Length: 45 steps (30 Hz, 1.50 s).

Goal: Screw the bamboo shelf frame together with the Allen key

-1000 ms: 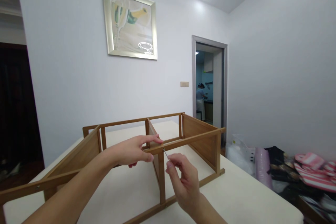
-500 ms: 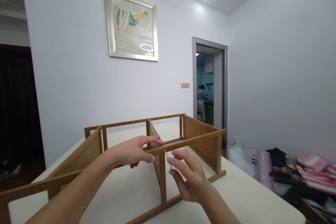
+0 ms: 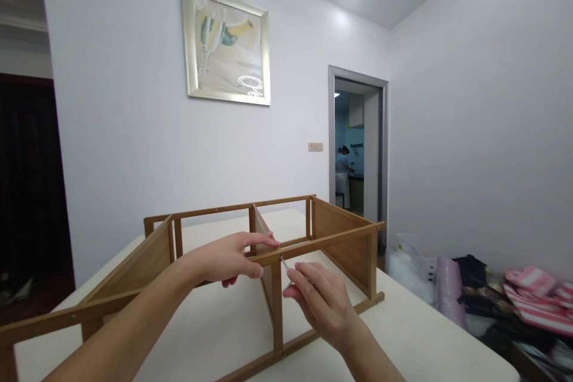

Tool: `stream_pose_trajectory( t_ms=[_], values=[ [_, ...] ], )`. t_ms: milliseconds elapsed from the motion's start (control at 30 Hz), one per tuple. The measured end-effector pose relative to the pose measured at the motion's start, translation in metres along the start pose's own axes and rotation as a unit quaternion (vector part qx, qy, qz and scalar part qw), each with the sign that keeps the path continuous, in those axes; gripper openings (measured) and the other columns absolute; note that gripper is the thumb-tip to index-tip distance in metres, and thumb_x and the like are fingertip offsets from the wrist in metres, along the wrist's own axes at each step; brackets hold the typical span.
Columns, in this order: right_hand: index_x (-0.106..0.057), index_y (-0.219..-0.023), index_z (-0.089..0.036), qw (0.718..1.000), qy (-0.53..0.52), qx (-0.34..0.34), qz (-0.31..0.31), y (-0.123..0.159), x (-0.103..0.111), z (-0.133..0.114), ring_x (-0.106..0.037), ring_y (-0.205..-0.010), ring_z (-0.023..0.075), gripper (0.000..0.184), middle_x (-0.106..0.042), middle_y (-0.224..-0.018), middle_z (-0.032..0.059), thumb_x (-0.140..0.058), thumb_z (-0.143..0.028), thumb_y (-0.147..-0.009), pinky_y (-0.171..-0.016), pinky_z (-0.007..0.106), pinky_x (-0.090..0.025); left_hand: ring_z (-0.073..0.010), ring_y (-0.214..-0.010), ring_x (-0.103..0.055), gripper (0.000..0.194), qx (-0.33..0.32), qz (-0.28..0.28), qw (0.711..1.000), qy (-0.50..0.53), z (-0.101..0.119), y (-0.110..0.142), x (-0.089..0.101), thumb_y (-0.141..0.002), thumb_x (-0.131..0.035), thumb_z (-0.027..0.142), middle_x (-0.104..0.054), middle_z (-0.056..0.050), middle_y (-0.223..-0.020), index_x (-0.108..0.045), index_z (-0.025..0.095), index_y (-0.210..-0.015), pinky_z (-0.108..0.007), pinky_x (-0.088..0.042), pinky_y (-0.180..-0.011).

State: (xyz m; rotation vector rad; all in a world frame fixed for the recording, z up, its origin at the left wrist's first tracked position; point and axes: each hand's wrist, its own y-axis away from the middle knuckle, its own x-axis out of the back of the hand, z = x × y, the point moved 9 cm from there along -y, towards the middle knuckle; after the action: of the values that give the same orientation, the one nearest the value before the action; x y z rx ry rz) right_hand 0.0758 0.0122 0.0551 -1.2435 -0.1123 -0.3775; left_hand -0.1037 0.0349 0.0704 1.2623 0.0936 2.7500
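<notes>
A brown wooden shelf frame [image 3: 340, 237] lies on its side on a white table [image 3: 416, 334]. My left hand [image 3: 228, 259] grips the frame's upper front rail, just left of the middle divider, thumb on top and fingers curled under. My right hand [image 3: 320, 301] is closed in a pinch on a thin metal hex key [image 3: 285, 264]. The key's tip meets the rail at the joint with the middle upright. My right hand sits just right of and below that joint.
Bags and striped pink cloth [image 3: 532, 301] are piled beyond the table's right edge, with a clear plastic bin [image 3: 414, 253]. A framed picture [image 3: 226, 42] hangs on the wall. Through the doorway [image 3: 356, 149] another person stands in a kitchen.
My right hand turned on the hex key: fingers spread half a second ago, now closed round it again. My left hand and the frame stayed put.
</notes>
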Motion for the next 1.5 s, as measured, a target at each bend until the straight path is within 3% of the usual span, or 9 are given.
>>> stream_pose_trajectory(
  t_ms=[200, 267, 367, 533, 600, 800, 1033, 1300, 1500],
  values=[
    [-0.058, -0.108, -0.013, 0.998, 0.038, -0.033, 0.023, -0.007, -0.002, -0.005, -0.059, -0.069, 0.0183, 0.021, -0.065, -0.08, 0.0082, -0.064, -0.011, -0.088, -0.056, 0.031, -0.046, -0.0004, -0.049, -0.049, 0.066, -0.003, 0.001, 1.0, -0.003, 0.0, 0.0, 0.001, -0.072, -0.065, 0.03, -0.016, -0.002, -0.164, -0.05, 0.041, -0.135, -0.023, -0.045, -0.044],
    [-0.057, -0.093, -0.017, 0.995, 0.035, -0.082, 0.048, -0.008, -0.004, -0.001, -0.055, -0.064, 0.0155, 0.007, -0.06, -0.072, 0.0043, -0.061, -0.011, -0.09, -0.053, 0.028, -0.042, 0.0001, -0.048, -0.048, 0.065, -0.002, 0.0, 1.0, -0.002, -0.001, -0.001, 0.001, -0.072, -0.064, 0.029, -0.015, -0.002, -0.164, -0.051, 0.041, -0.135, -0.023, -0.045, -0.044],
    [-0.051, -0.079, -0.02, 0.978, -0.002, -0.189, 0.092, -0.004, -0.007, 0.011, -0.053, -0.058, 0.0127, 0.017, -0.054, -0.066, -0.0001, -0.052, -0.013, -0.094, -0.052, 0.025, -0.041, 0.0006, -0.048, -0.048, 0.064, 0.003, -0.002, 1.0, 0.004, -0.001, -0.001, 0.001, -0.072, -0.065, 0.028, -0.016, -0.001, -0.164, -0.052, 0.041, -0.133, -0.022, -0.045, -0.044],
    [-0.054, -0.094, -0.02, 0.928, -0.148, -0.32, 0.117, 0.007, -0.019, 0.023, -0.061, -0.058, 0.0112, 0.008, -0.061, -0.07, -0.0018, -0.047, -0.017, -0.097, -0.053, 0.022, -0.048, 0.0002, -0.049, -0.048, 0.066, 0.013, 0.005, 1.0, -0.002, 0.001, 0.001, 0.001, -0.071, -0.065, 0.029, -0.016, -0.003, -0.164, -0.05, 0.039, -0.135, -0.022, -0.045, -0.045],
    [-0.055, -0.106, -0.02, 0.926, -0.175, -0.311, 0.12, 0.007, -0.017, 0.022, -0.063, -0.061, 0.012, 0.013, -0.063, -0.074, -0.001, -0.047, -0.015, -0.096, -0.053, 0.022, -0.05, 0.0, -0.049, -0.048, 0.066, 0.015, 0.006, 1.0, -0.005, 0.001, 0.001, 0.001, -0.072, -0.065, 0.03, -0.016, -0.004, -0.164, -0.05, 0.039, -0.135, -0.022, -0.045, -0.045],
    [-0.052, -0.125, -0.019, 0.969, -0.189, -0.155, 0.026, 0.0, -0.013, 0.01, -0.064, -0.083, 0.0177, 0.037, -0.067, -0.092, 0.0081, -0.046, -0.004, -0.092, -0.07, 0.03, -0.056, -0.0004, -0.05, -0.048, 0.066, 0.011, 0.003, 1.0, -0.008, -0.001, 0.0, 0.002, -0.072, -0.065, 0.03, -0.016, -0.003, -0.164, -0.05, 0.04, -0.136, -0.023, -0.045, -0.045],
    [-0.046, -0.136, -0.018, 0.998, -0.026, -0.042, -0.045, 0.001, -0.008, 0.009, -0.063, -0.081, 0.0187, 0.046, -0.067, -0.091, 0.0088, -0.05, -0.005, -0.092, -0.069, 0.032, -0.053, -0.0002, -0.049, -0.048, 0.065, 0.009, 0.003, 1.0, -0.009, -0.001, 0.0, 0.001, -0.072, -0.064, 0.029, -0.016, -0.003, -0.164, -0.05, 0.04, -0.134, -0.022, -0.045, -0.044],
    [-0.055, -0.093, -0.021, 0.996, 0.079, -0.043, -0.027, -0.01, -0.001, 0.011, -0.048, -0.061, 0.0135, 0.007, -0.054, -0.07, 0.0008, -0.058, -0.014, -0.093, -0.055, 0.027, -0.038, -0.0007, -0.05, -0.049, 0.066, 0.009, 0.003, 1.0, -0.005, -0.001, -0.001, 0.001, -0.071, -0.065, 0.031, -0.015, -0.003, -0.164, -0.05, 0.041, -0.135, -0.023, -0.045, -0.044],
    [-0.047, -0.075, -0.021, 0.993, 0.102, -0.063, -0.005, -0.01, -0.004, 0.003, -0.04, -0.053, 0.0129, 0.022, -0.047, -0.06, -0.0014, -0.059, -0.018, -0.093, -0.05, 0.029, -0.026, -0.0011, -0.05, -0.049, 0.066, 0.008, 0.005, 1.0, -0.01, 0.001, 0.0, 0.001, -0.071, -0.064, 0.031, -0.016, -0.003, -0.164, -0.05, 0.04, -0.135, -0.023, -0.045, -0.045]
  ],
)
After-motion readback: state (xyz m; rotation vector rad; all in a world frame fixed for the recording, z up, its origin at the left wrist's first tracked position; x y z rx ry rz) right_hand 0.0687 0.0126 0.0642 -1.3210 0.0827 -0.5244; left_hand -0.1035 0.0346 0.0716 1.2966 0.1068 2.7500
